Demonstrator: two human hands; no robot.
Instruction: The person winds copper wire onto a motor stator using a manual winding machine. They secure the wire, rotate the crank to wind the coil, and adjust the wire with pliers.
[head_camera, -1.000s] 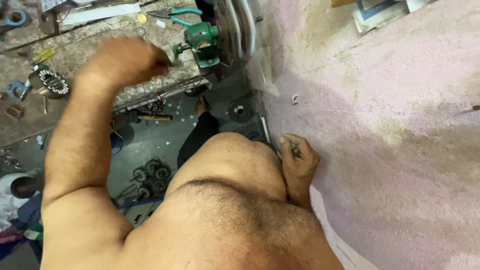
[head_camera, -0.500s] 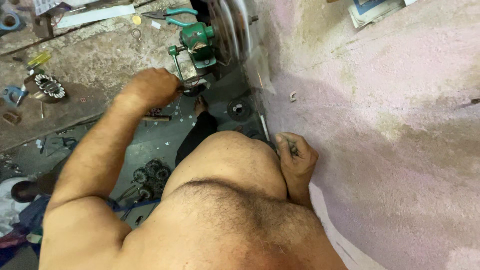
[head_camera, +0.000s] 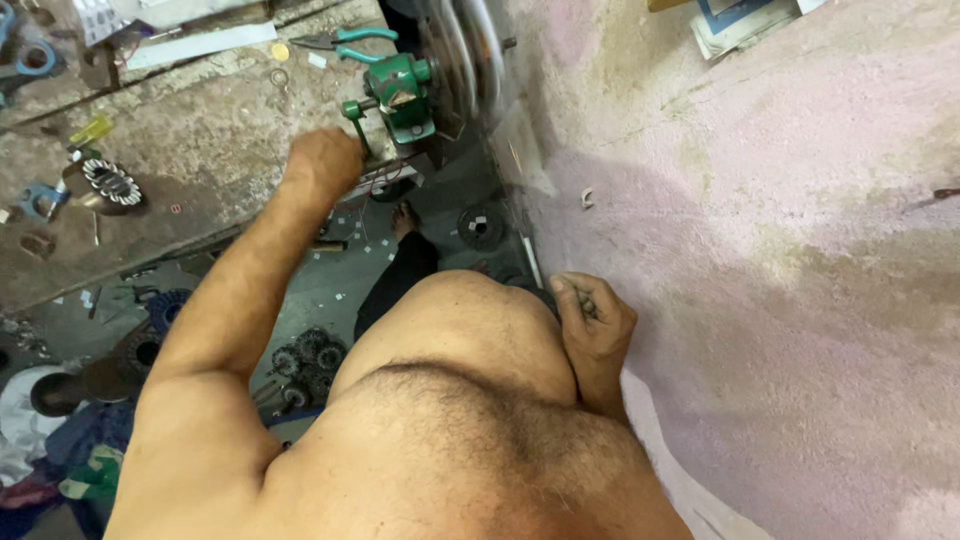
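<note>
A green hand-crank machine is clamped at the edge of a worn workbench. My left hand is closed around its green crank handle. Beside the machine a metal wheel is blurred with motion. My right hand rests in a fist at my waist, against the pink wall. Something thin and dark may sit between its fingers, but I cannot tell what. My bare chest fills the bottom of the view.
Green-handled pliers lie behind the machine. A toothed metal ring and a blue part sit on the bench's left side. Dark round parts lie on the floor below, near my foot.
My left hand swung from high over the bench down and to the right, onto the crank handle. The right hand stayed in a fist at my waist.
</note>
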